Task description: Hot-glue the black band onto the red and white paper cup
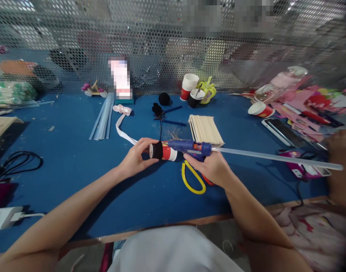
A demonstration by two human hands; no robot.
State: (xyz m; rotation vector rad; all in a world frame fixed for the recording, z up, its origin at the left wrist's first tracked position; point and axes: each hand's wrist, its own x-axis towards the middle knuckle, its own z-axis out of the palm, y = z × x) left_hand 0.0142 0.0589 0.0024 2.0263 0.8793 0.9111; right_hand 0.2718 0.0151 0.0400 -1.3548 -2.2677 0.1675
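Over a blue worktop (144, 200), the half-curled left hand (135, 160) grasps a sideways red-and-white paper cup (170, 154) banded with black yarn (158, 151). The right hand (214, 166) clasps a blue plastic glue gun (184, 147), nozzle beside the yarn.

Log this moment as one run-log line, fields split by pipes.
left hand: holding sideways paper cup partly wrapped in black yarn | right hand: gripping blue glue gun, nozzle close to yarn

Table (150, 204), around central cup (169, 153): ball (164, 99), twelve o'clock; stacked cups (189, 83), half past twelve; stick bundle (206, 129), two; phone (284, 132), three; power strip (1, 219), eight; glue sticks (103, 121), ten.
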